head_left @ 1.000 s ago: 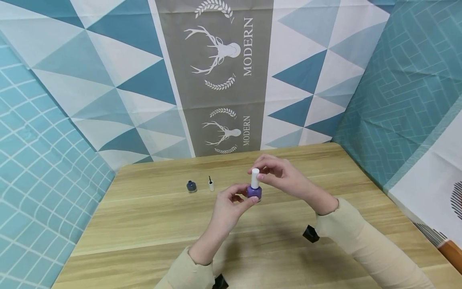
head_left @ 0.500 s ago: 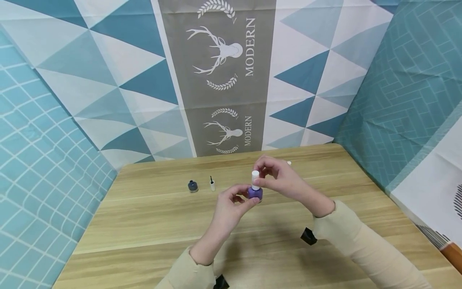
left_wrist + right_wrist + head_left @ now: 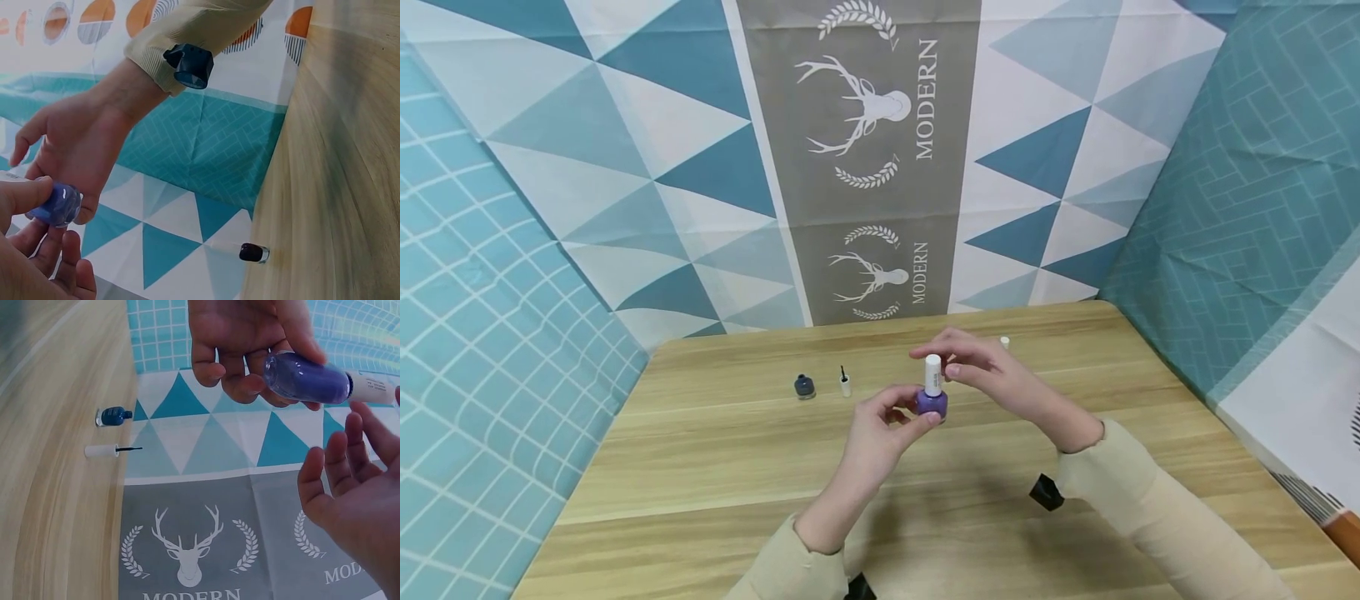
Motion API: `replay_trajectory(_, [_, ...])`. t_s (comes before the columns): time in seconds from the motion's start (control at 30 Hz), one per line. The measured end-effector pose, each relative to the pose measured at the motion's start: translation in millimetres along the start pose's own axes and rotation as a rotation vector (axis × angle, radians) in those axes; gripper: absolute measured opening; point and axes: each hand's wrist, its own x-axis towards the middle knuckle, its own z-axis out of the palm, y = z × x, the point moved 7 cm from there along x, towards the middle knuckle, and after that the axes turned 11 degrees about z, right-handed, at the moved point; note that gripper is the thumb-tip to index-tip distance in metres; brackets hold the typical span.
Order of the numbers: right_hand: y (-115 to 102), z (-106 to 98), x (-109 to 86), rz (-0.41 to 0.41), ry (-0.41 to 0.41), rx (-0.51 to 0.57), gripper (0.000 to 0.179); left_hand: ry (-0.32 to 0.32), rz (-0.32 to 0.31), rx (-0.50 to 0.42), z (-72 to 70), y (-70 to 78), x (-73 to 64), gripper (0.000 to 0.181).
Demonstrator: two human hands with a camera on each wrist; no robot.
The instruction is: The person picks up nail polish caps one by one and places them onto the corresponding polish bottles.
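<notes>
Bottle (image 3: 932, 406) sits upright in the left hand's (image 3: 880, 425) pinch above the table (image 3: 737, 467), right hand's (image 3: 988, 367) fingers parted beside its cap (image 3: 933, 375); probably light, stiff, slick, breakable, best gripped round the body.

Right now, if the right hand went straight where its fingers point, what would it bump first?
The right hand would probably bump the white cap of the purple bottle held in the left hand; depth makes any gap hard to judge.
</notes>
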Motion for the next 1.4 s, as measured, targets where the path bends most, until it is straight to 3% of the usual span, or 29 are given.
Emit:
replay_trajectory(0.27, [-2.5, 5.7, 1.2, -0.070, -0.070, 0.054, 0.025, -0.019, 0.013, -0.003, 0.1, 3.0, -1.3, 0.029])
replay_trajectory(0.77, [0.4, -0.7, 2.8, -0.039, 0.042, -0.019, 0.012, -0.004, 0.014, -0.010, -2.4, 4.4, -1.3, 0.029])
replay_trajectory(1.03, [3.4, -1.6, 6.8, 0.007, 0.099, -0.019, 0.017, 0.002, 0.016, -0.014, -2.6, 5.2, -0.7, 0.027])
replay_trajectory(1.4, [4.8, 2.5, 8.4, 0.026, 0.074, -0.024, 0.026, 0.003, 0.038, -0.014, -3.3, 6.9, -0.5, 0.026])
